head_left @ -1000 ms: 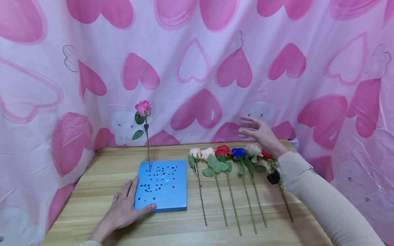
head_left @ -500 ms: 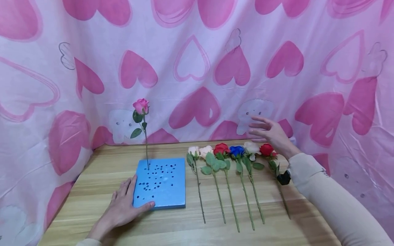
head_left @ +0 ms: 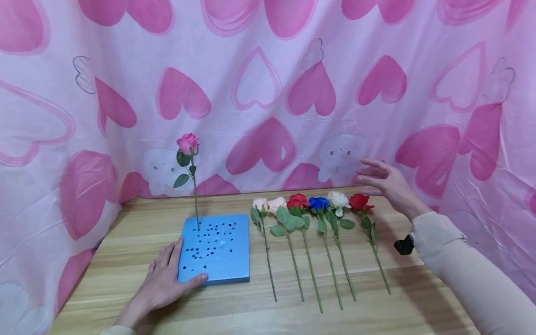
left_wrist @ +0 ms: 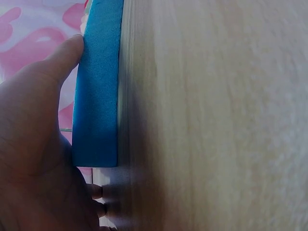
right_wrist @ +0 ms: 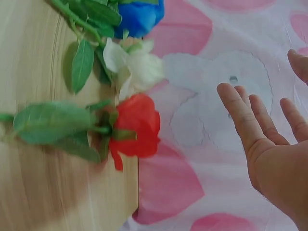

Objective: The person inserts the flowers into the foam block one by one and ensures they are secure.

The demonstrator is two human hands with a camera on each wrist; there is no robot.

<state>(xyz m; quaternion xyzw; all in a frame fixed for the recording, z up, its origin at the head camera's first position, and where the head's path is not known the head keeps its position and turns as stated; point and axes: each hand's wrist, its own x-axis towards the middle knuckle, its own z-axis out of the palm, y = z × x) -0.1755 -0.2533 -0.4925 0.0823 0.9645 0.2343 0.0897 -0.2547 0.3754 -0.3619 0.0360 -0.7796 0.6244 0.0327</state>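
Observation:
A blue foam block (head_left: 234, 270) dotted with holes lies on the table, and a pink rose (head_left: 187, 143) stands upright in one of them. My left hand (head_left: 163, 279) rests against the block's near left corner, fingers along its left side and thumb at its front edge. In the left wrist view the thumb (left_wrist: 67, 53) touches the block's edge. Above the table's far right, my right hand (head_left: 389, 184) is raised with nothing in it, fingers spread. Nearest to it is a red rose (head_left: 360, 202), also seen close by in the right wrist view.
Right of the block several roses lie in a row, heads toward the back: a pale pink rose (head_left: 260, 204), a peach rose (head_left: 276, 205), another red rose (head_left: 298, 202), a blue rose (head_left: 318, 204) and a white rose (head_left: 338, 199). A heart-print curtain (head_left: 264, 83) hangs behind the table.
My right hand has moved right, from over the white rose to beyond the rightmost red rose, uncovering it. The left hand stays at the block. The whole head view has shifted slightly.

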